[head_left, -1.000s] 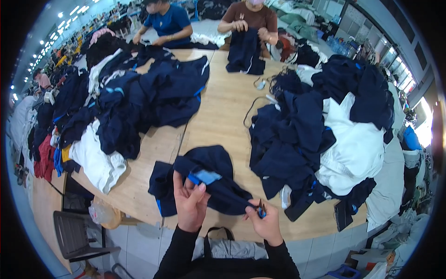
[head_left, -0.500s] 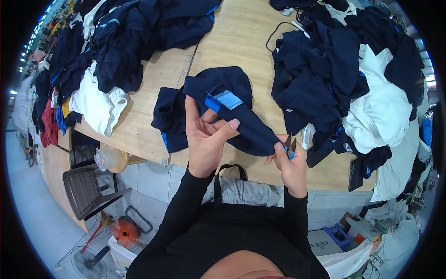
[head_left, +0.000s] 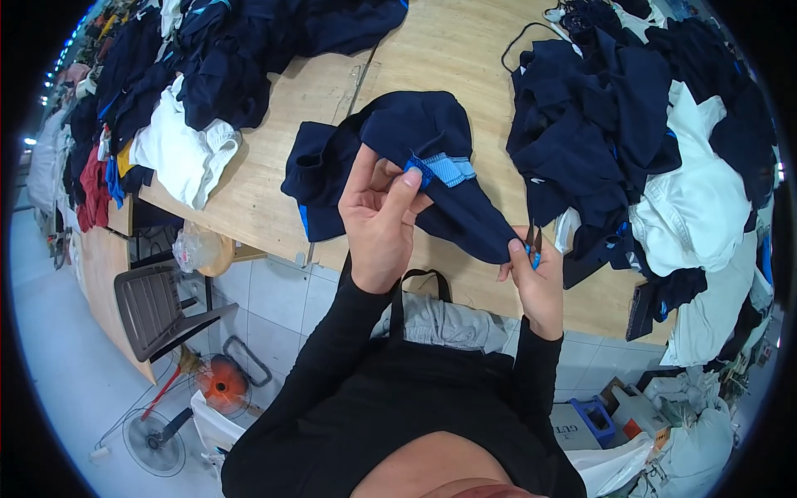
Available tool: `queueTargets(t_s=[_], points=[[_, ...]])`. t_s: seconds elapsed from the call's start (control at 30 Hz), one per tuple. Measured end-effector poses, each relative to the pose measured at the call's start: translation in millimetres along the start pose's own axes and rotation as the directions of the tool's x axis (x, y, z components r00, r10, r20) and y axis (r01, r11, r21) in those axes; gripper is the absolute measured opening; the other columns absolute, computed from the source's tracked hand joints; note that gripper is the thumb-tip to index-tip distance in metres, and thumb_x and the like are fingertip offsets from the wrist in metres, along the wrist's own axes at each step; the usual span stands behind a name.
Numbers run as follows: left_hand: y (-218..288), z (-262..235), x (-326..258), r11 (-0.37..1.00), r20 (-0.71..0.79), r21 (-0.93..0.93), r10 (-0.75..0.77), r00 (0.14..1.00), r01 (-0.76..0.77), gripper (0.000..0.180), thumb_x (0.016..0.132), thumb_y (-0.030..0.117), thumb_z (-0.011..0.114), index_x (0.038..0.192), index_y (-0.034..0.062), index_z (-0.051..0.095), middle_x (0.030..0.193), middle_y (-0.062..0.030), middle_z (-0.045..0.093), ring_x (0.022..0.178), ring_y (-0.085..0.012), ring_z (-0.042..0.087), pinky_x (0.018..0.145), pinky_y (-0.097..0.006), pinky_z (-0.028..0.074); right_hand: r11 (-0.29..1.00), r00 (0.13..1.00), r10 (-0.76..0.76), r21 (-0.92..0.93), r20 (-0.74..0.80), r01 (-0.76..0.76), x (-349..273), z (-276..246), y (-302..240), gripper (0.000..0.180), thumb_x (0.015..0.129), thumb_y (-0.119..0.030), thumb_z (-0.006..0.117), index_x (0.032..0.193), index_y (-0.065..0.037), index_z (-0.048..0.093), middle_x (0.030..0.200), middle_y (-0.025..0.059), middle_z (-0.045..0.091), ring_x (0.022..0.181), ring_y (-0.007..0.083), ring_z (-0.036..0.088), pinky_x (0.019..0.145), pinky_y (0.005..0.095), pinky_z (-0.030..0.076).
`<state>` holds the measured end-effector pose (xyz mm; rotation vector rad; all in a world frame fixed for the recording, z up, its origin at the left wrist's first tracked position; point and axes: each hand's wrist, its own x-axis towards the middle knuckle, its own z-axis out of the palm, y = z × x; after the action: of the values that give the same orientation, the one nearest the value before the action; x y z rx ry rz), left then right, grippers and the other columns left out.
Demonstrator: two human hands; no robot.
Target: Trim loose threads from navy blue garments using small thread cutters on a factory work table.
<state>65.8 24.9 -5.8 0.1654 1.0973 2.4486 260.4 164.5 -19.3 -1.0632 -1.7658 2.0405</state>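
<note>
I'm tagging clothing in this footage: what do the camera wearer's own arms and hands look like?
Long, close-fitting black sleeves, plain and creased, reach down to about the wrists. The left grip and right grip are bare human hands, with no gloves, rings or watch visible.

On my head feed, the left hand (head_left: 382, 220) pinches a navy garment (head_left: 465, 217) at its bright blue strip (head_left: 419, 171), a pale blue patch (head_left: 453, 169) just right of that grip. I see the right hand (head_left: 538, 282) gripping the garment farther right, holding snips (head_left: 534, 247) too; a navy heap (head_left: 594, 124) lies beyond.
</note>
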Motion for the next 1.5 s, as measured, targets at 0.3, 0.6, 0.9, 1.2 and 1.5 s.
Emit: queueTargets(t_s=[0.3,0.6,0.9,1.2,1.5], points=[[-8,0,-11,0.991,0.079,0.130,-0.003,0.997,-0.008,0.061,0.099,-0.007,0.072,0.157,-0.0004,0.053,0.122,-0.0072,0.065,0.093,-0.0124,0.075,0.072,-0.028,0.068,0.976,0.962,-0.212,0.023,-0.170,0.219,0,15,-15,0.038,0.119,-0.025,0.049,0.142,0.000,0.065,0.096,0.0023,0.064,0.064,0.0052,0.052,0.063,0.0224,0.044],[-2,9,-15,0.989,0.018,0.109,-0.102,0.995,0.099,0.054,0.100,-0.004,0.074,0.151,-0.0029,0.059,0.111,-0.0051,0.068,0.095,-0.0100,0.072,0.074,-0.025,0.065,0.897,0.898,-0.435,0.115,0.065,0.426,-6,38,-56,0.050,0.119,-0.043,0.043,0.141,0.000,0.056,0.083,-0.0022,0.047,0.070,0.0048,0.040,0.062,0.0235,0.031],[13,-19,-14,0.977,0.013,0.203,-0.077,0.997,0.073,0.059,0.093,-0.006,0.081,0.149,-0.0050,0.062,0.099,-0.0044,0.071,0.086,-0.0105,0.072,0.077,-0.025,0.062,0.998,0.991,-0.065,0.003,-0.121,0.066,-22,-3,19,0.019,0.112,-0.018,0.064,0.121,-0.001,0.063,0.087,-0.0019,0.058,0.075,0.0034,0.051,0.066,0.0201,0.040],[6,-9,-39,0.955,0.119,0.223,-0.225,0.967,0.195,0.064,0.093,-0.009,0.079,0.152,-0.0087,0.055,0.099,-0.0114,0.074,0.085,-0.0140,0.077,0.077,-0.025,0.062,0.970,0.971,-0.238,0.041,-0.028,0.239,-41,20,-18,0.032,0.098,-0.012,0.082,0.120,-0.001,0.062,0.105,0.0025,0.068,0.092,0.0064,0.059,0.085,0.0227,0.047],[2,4,-47,0.957,0.165,0.084,-0.287,0.944,0.276,0.065,0.096,-0.009,0.076,0.155,-0.0073,0.051,0.114,-0.0154,0.076,0.100,-0.0152,0.075,0.086,-0.027,0.062,0.881,0.889,-0.458,-0.125,0.007,0.456,-29,41,-33,0.030,0.095,-0.009,0.086,0.108,0.001,0.062,0.088,0.0089,0.075,0.077,0.0081,0.068,0.068,0.0223,0.050]])
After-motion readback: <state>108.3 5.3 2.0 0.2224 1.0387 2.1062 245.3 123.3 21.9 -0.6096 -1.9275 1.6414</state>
